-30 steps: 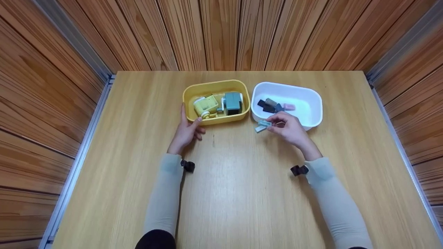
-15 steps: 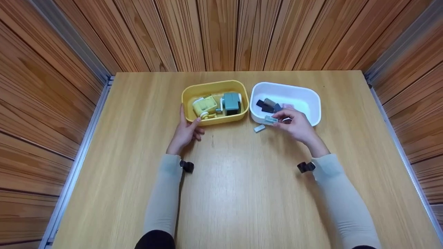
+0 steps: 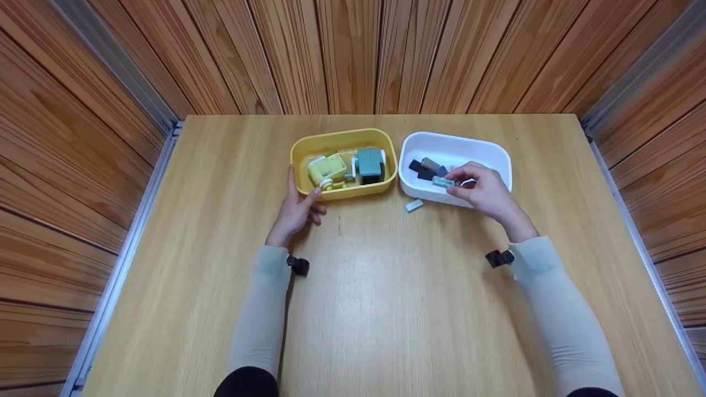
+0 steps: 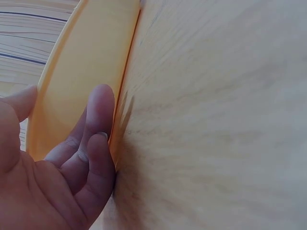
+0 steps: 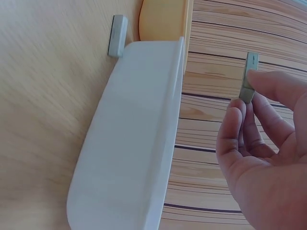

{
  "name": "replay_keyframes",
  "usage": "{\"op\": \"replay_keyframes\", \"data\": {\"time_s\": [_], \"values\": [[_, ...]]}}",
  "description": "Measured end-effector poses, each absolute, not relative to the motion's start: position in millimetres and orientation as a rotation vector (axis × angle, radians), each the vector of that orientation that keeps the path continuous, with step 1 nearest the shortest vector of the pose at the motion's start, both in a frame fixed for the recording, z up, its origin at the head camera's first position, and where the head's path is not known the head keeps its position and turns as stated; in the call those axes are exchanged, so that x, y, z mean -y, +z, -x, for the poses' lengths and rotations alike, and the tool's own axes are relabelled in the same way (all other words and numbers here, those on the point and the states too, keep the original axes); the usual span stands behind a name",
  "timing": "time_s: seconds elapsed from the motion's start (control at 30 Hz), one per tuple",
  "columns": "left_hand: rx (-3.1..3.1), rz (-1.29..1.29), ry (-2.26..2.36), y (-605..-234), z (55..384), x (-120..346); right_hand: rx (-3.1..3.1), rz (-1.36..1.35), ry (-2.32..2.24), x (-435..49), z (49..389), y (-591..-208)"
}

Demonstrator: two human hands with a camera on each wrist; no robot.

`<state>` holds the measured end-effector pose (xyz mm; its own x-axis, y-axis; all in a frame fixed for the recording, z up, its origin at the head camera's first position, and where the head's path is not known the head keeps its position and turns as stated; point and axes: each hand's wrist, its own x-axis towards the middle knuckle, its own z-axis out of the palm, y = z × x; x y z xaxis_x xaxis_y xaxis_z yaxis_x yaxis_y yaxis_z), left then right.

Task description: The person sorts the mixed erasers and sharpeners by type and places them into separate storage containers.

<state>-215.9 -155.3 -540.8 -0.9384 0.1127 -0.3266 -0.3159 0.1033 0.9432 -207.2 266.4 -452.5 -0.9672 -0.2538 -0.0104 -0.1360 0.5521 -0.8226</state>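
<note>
My left hand (image 3: 295,212) grips the front left corner of a yellow bin (image 3: 361,189), thumb at the rim and the other fingers low against its side. In the bin lie a yellow crank pencil sharpener (image 3: 331,167) and a dark green one (image 3: 369,161). Between thumb and fingertips my right hand (image 3: 488,193) pinches a small pale green eraser (image 3: 443,181), held above the white bin (image 3: 430,194). Black, grey-brown, bluish and pink erasers lie inside, partly hidden by that hand. In the right wrist view the held eraser (image 5: 250,64) stands above the bin's rim.
A pale eraser (image 3: 413,205) lies on the wooden table (image 3: 353,309) just in front of the white bin's left end. Both bins stand side by side near the back edge. Wood-panelled walls (image 3: 353,55) enclose the table at the back and sides.
My right hand has lifted the pale green eraser off another one at the bin's front and carried it right, over the white bin. The other eraser stays on the table. My left hand has not moved.
</note>
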Motion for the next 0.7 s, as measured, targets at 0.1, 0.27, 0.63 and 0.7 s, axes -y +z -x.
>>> {"op": "replay_keyframes", "data": {"time_s": [0.1, 0.27, 0.63, 0.7], "values": [[-2.048, 0.213, 1.892, -529, 213, 154, -2.658, 0.335, -1.378, -269, 209, -450], [-2.093, 0.157, 1.957, -534, 212, 153, -2.691, 0.342, -1.34, -271, 215, -447], [-2.092, 0.151, 1.949, -543, 214, 155, -2.688, 0.323, -1.287, -279, 227, -443], [-2.099, 0.155, 1.945, -543, 213, 155, -2.686, 0.306, -1.264, -280, 229, -443]]}}
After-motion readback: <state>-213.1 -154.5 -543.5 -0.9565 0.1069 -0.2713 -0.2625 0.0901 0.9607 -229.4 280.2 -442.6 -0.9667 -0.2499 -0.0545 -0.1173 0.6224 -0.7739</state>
